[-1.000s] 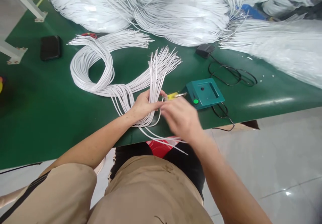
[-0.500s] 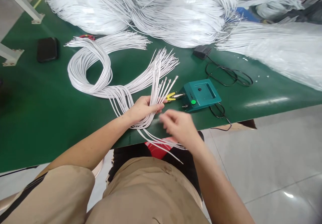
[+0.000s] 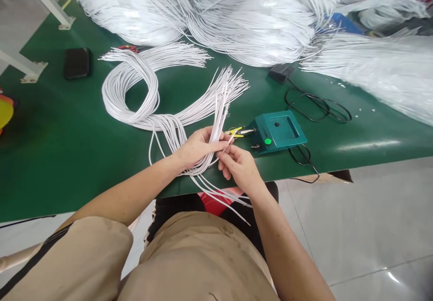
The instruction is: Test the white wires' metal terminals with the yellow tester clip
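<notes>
Wires (image 3: 172, 127): looped and bunched on the green counter (image 3: 84, 148), white, running through the left hand (image 3: 199, 148) near the front edge, with a heap (image 3: 250, 26) of more behind.
Box (image 3: 280, 132): teal, right of both hands.
Left hand: curled around the wires, thumb laid across the front.
Right hand (image 3: 238, 166): pinching a single wire (image 3: 232, 139) between thumb and forefinger, just beside the left.
Adapter (image 3: 281, 72): black, behind the box.
Clip (image 3: 236, 132): yellow, near that wire's tip; unclear whether touching.

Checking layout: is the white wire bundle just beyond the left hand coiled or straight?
Coiled: the slender white wire bundle curls into a loop beyond the left hand, green tabletop showing through.
</notes>
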A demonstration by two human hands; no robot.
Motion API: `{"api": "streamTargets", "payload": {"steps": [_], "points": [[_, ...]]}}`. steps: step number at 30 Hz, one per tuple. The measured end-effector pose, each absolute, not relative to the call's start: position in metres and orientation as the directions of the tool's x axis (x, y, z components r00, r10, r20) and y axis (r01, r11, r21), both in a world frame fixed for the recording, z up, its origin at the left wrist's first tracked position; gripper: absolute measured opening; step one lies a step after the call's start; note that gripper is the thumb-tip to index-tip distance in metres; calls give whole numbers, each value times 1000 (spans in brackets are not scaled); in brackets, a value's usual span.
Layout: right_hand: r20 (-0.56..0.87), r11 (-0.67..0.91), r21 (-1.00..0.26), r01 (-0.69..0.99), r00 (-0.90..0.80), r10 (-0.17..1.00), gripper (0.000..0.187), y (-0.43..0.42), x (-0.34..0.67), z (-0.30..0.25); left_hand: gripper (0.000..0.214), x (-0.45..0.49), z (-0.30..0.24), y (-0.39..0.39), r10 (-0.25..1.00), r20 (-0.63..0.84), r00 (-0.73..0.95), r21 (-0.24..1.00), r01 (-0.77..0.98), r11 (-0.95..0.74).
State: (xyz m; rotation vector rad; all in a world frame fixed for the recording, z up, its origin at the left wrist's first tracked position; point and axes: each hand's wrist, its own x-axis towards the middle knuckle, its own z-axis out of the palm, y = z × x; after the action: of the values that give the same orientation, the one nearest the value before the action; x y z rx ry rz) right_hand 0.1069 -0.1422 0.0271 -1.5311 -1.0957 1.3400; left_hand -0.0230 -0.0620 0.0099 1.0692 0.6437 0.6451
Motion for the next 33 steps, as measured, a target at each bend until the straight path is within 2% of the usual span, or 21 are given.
{"api": "streamTargets", "payload": {"steps": [2,5,9,12,15,19,22,24,29,33], "points": [[-304,-306,-945,113,40,952,29,-143,108,27,25,-23,11,-62,722,-169,671,927,-142,348],[-310,-318,-939,131,78,948,25,-140,118,34,27,-24,14,-61,761,-134,635,950,-135,280],[-200,-230,-968,96,248,948,27,-131,129,43,28,-26,16,-60,797,-105,595,982,-66,179],[-150,-182,-977,108,248,957,35,-125,126,43,25,-26,14,-60,803,-91,589,991,-27,132],[-139,-184,-973,142,280,950,33,-122,118,41,25,-27,13,-60,828,-70,557,997,12,77],[-80,-133,-985,111,385,919,21,-119,115,41,27,-27,16,-62,828,-101,552,994,84,66],[-15,-42,-998,47,462,887,28,-119,116,40,28,-27,20,-63,815,-131,564,991,99,90],[-31,-37,-999,6,442,897,32,-119,116,38,27,-27,22,-63,811,-137,568,990,91,104],[-108,-99,-994,-41,379,919,19,-123,114,34,26,-26,21,-63,822,-120,557,992,97,79],[-142,-75,-975,-210,322,936,11,-123,116,31,23,-26,18,-63,806,-113,581,994,66,92]]}}
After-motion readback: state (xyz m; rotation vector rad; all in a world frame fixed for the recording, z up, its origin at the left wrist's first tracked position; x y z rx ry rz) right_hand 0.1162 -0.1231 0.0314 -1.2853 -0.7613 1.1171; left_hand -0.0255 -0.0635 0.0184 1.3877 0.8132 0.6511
